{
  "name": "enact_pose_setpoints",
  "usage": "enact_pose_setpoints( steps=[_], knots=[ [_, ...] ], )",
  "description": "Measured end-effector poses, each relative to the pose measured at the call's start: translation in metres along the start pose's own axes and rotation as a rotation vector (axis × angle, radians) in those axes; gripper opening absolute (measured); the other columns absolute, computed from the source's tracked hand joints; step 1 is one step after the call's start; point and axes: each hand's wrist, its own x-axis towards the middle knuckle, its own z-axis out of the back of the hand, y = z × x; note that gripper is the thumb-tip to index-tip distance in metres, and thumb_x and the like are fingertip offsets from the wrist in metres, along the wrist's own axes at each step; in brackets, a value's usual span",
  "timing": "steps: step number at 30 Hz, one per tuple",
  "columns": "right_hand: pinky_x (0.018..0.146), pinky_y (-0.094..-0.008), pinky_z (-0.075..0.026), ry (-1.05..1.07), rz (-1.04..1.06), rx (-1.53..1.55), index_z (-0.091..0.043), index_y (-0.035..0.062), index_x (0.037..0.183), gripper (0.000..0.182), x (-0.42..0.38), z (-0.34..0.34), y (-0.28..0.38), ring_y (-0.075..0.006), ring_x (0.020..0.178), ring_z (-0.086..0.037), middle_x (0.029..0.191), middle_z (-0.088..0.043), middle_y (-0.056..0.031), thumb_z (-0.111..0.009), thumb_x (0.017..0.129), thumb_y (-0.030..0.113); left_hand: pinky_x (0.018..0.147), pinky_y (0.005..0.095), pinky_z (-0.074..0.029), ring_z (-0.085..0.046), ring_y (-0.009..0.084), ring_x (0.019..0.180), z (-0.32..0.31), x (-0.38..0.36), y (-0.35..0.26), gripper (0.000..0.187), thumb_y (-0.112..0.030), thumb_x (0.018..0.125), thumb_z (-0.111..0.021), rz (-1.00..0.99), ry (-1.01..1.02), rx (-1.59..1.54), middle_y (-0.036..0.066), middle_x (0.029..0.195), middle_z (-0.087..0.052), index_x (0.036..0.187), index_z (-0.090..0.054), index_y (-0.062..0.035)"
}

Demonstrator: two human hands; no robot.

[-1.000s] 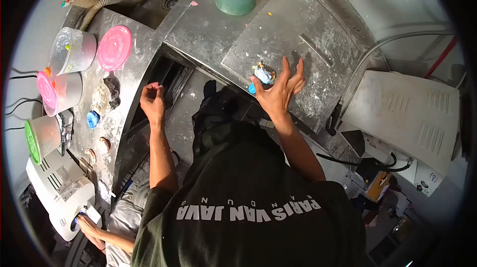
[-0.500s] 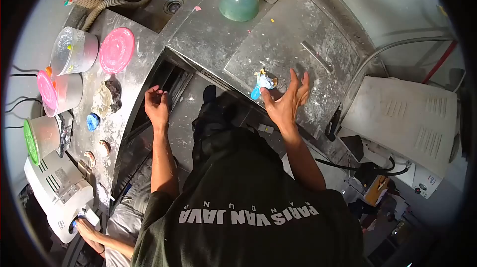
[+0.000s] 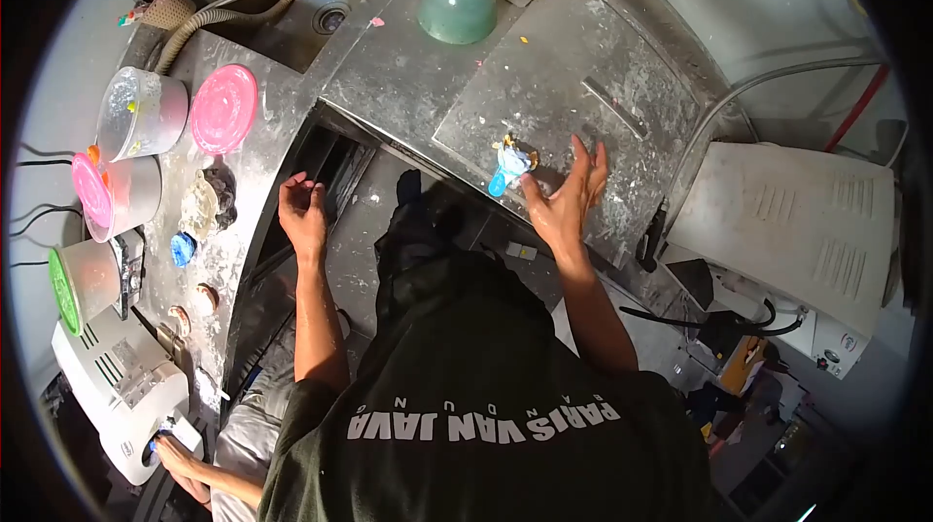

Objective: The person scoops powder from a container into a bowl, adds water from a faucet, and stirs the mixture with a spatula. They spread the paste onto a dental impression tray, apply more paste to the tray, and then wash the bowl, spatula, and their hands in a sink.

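Note:
On the metal counter [image 3: 389, 75] sits what looks like a dental impression tray [image 3: 510, 164], with a bright blue handle and pale blue, white and brownish material on top. My right hand [image 3: 564, 206] hovers just right of it, thumb and fingers spread around nothing. The thumb tip is close to the tray's right side. My left hand [image 3: 304, 219] hangs before the counter's left edge, over a dark opening, its fingers loosely bent and apart with nothing in them.
A green rubber bowl [image 3: 457, 7] stands farther back. To the left are a pink lid [image 3: 224, 109], plastic tubs [image 3: 146, 114], a blue lump [image 3: 183, 249] and small dental casts [image 3: 206, 298]. Another person's hand [image 3: 175, 454] is at a white machine [image 3: 121, 391]. A white metal box [image 3: 782, 235] stands right.
My right hand has drawn slightly right, away from the tray, leaving a small gap at the thumb. The view has shifted a little; the left hand stays about where it was.

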Motion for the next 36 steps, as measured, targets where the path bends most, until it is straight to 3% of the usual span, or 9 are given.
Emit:
enact_pose_setpoints(
  steps=[6, 10, 11, 15, 22, 25, 28, 31, 36],
  knots=[
    [0.112, -0.0592, -0.018, -0.116, 0.009, 0.116, -0.036, 0.0064, 0.144, 0.084, 0.008, 0.014, -0.004, -0.0479, 0.140, -0.018, 0.150, -0.017, -0.0305, -0.080, 0.072, 0.013, 0.083, 0.0219, -0.046, -0.057, 0.0086, 0.087, 0.000, 0.001, -0.016, 0.024, 0.004, 0.090, -0.065, -0.010, 0.010, -0.064, 0.002, 0.093, -0.059, 0.113, -0.057, 0.0014],
    [0.106, -0.0473, -0.035, -0.200, 0.006, 0.214, -0.043, 0.0044, 0.138, 0.073, 0.030, 0.023, 0.001, -0.0424, 0.137, -0.028, 0.148, -0.023, -0.0295, -0.077, 0.074, 0.007, 0.079, 0.0204, -0.045, -0.055, 0.0068, 0.083, -0.008, 0.007, -0.053, 0.020, 0.002, 0.091, -0.065, -0.105, 0.009, -0.184, -0.001, 0.089, -0.058, 0.110, -0.058, 0.0021],
    [0.098, -0.0424, -0.041, -0.257, 0.038, 0.216, -0.049, 0.0054, 0.133, 0.061, 0.039, 0.024, 0.008, -0.0352, 0.131, -0.038, 0.145, -0.035, -0.0215, -0.073, 0.077, 0.005, 0.078, 0.0203, -0.044, -0.055, 0.0067, 0.083, -0.010, 0.011, -0.065, 0.020, 0.001, 0.092, -0.064, -0.114, 0.016, -0.178, -0.001, 0.089, -0.058, 0.110, -0.058, 0.0017],
    [0.087, -0.0372, -0.048, -0.144, 0.103, 0.421, -0.057, 0.0062, 0.124, 0.045, 0.088, 0.024, 0.047, -0.0249, 0.112, -0.056, 0.126, -0.058, -0.0090, -0.069, 0.081, 0.002, 0.076, 0.0212, -0.045, -0.055, 0.0064, 0.081, -0.018, 0.038, -0.097, 0.021, -0.002, 0.092, -0.066, -0.112, 0.051, -0.236, -0.001, 0.088, -0.058, 0.111, -0.059, -0.0002],
    [0.084, -0.0348, -0.050, 0.319, 0.370, 0.568, -0.058, 0.0041, 0.121, 0.035, 0.246, -0.015, 0.179, -0.0218, 0.107, -0.060, 0.125, -0.062, -0.0105, -0.067, 0.088, 0.009, 0.078, 0.0250, -0.048, -0.057, 0.0083, 0.081, -0.045, 0.131, -0.140, 0.025, 0.001, 0.087, -0.068, -0.211, 0.107, -0.365, 0.001, 0.090, -0.059, 0.111, -0.059, -0.0014],
    [0.088, -0.0342, -0.049, 0.647, 0.275, 0.510, -0.048, 0.0050, 0.137, 0.052, 0.341, -0.060, 0.229, -0.0241, 0.111, -0.059, 0.128, -0.061, -0.0132, -0.066, 0.090, 0.014, 0.078, 0.0258, -0.048, -0.056, 0.0089, 0.084, -0.053, 0.168, -0.168, 0.031, 0.006, 0.086, -0.066, -0.138, 0.190, -0.354, 0.001, 0.093, -0.058, 0.114, -0.057, -0.0022],
    [0.097, -0.0382, -0.045, 0.569, 0.105, 0.563, -0.029, 0.0062, 0.151, 0.073, 0.436, -0.108, 0.265, -0.0305, 0.119, -0.055, 0.133, -0.057, -0.0159, -0.065, 0.089, 0.015, 0.088, 0.0269, -0.048, -0.057, 0.0127, 0.097, -0.053, 0.194, -0.188, 0.036, 0.010, 0.088, -0.060, -0.021, 0.359, -0.401, 0.002, 0.105, -0.055, 0.121, -0.050, -0.0023],
    [0.108, -0.0414, -0.038, 0.184, 0.329, 0.346, -0.011, 0.0057, 0.156, 0.088, 0.523, -0.150, 0.292, -0.0371, 0.131, -0.046, 0.143, -0.048, -0.0206, -0.064, 0.086, 0.014, 0.091, 0.0274, -0.048, -0.057, 0.0136, 0.100, -0.046, 0.215, -0.199, 0.038, 0.012, 0.087, -0.059, 0.024, 0.429, -0.494, 0.003, 0.106, -0.055, 0.121, -0.050, -0.0031],
    [0.117, -0.0384, -0.028, 0.112, 0.300, 0.454, -0.014, 0.0025, 0.155, 0.093, 0.551, -0.168, 0.314, -0.0380, 0.142, -0.032, 0.153, -0.033, -0.0249, -0.067, 0.079, 0.010, 0.083, 0.0249, -0.049, -0.059, 0.0122, 0.096, -0.030, 0.258, -0.208, 0.034, 0.006, 0.087, -0.061, 0.043, 0.412, -0.412, 0.004, 0.100, -0.060, 0.120, -0.054, -0.0009]
  ],
)
